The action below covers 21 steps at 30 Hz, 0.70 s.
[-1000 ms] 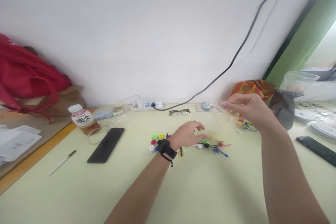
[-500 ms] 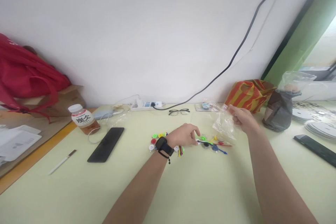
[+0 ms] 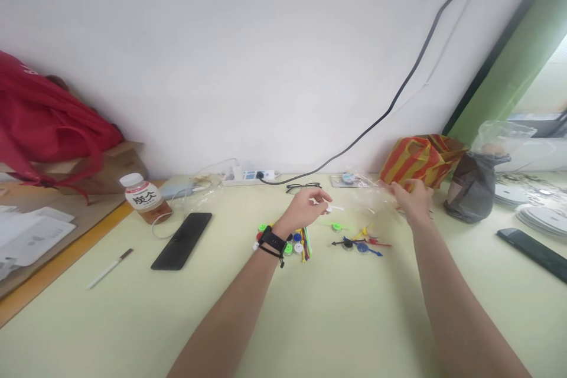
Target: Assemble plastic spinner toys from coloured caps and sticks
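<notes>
Pinched between the thumb and fingers of my left hand (image 3: 308, 208) is a white arrow spinner (image 3: 335, 208), lifted above the table. My right hand (image 3: 414, 201) grips a thin clear plastic bag (image 3: 371, 195), which is partly smeared by motion. Below and between the hands lie a green spinner (image 3: 336, 227), a black spinner (image 3: 348, 243), a blue spinner (image 3: 362, 247), and yellow and red ones beside them. Under my left wrist sit several round coloured discs (image 3: 288, 249) and a bundle of coloured arrows (image 3: 306, 245), partly hidden by the wrist.
Behind the hands are eyeglasses (image 3: 303, 188) and a power strip (image 3: 248, 176). To the left stand a black phone (image 3: 182, 242), a bottle (image 3: 145, 199) and a pen (image 3: 110, 269). A striped bag (image 3: 419, 159), a grey bag (image 3: 472, 189) and another dark phone (image 3: 534, 253) are on the right.
My left hand has risen away from the spinner pile with the white spinner in it. My right hand, with the plastic bag, has shifted slightly and its fingers have moved.
</notes>
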Available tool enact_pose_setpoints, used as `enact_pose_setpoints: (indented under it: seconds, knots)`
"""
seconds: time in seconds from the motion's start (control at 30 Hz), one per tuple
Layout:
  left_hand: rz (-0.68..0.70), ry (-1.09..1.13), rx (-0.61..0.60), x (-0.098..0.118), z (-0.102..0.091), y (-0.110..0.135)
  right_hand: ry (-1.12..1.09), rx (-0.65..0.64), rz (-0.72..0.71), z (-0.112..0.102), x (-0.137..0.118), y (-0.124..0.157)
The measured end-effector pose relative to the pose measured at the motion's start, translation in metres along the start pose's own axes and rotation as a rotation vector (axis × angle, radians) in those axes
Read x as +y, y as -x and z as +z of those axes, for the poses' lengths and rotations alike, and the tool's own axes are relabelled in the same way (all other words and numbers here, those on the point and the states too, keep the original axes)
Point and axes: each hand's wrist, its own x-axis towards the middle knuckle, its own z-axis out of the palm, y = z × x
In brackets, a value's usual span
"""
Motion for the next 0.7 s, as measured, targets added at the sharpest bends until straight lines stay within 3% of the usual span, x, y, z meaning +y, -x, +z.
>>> enact_pose_setpoints:
  seconds: [0.07, 0.1, 0.13, 0.27, 0.3, 0.37, 0.47, 0.6, 0.7]
  knots:
    - [-0.017, 0.070, 0.043, 0.000, -0.006, -0.001, 0.116, 0.255, 0.070, 0.003, -0.016, 0.005]
    - [-0.021, 0.091, 0.062, -0.001, -0.010, -0.001, 0.157, 0.284, 0.029, 0.005, -0.026, 0.008]
    - [-0.024, 0.108, 0.079, -0.001, -0.013, -0.001, 0.157, 0.185, -0.037, 0.008, -0.037, 0.011]
    - [-0.064, 0.152, 0.128, -0.005, -0.024, 0.003, 0.018, -0.712, -0.339, 0.022, -0.077, 0.030]
    - [-0.081, 0.161, 0.138, -0.006, -0.026, 0.004, 0.030, -0.884, -0.386, 0.027, -0.083, 0.036]
    - [-0.111, 0.173, 0.153, -0.008, -0.028, 0.004, 0.112, -1.082, -0.420, 0.035, -0.093, 0.047]
    - [-0.125, 0.189, 0.148, -0.011, -0.030, 0.004, 0.241, -1.153, -0.386, 0.037, -0.096, 0.057]
    - [-0.123, 0.212, 0.101, -0.011, -0.030, 0.004, 0.447, -1.218, -0.261, 0.015, -0.093, 0.055]
    - [-0.115, 0.218, 0.059, -0.012, -0.030, 0.005, 0.386, -1.023, -0.295, -0.001, -0.098, 0.051]
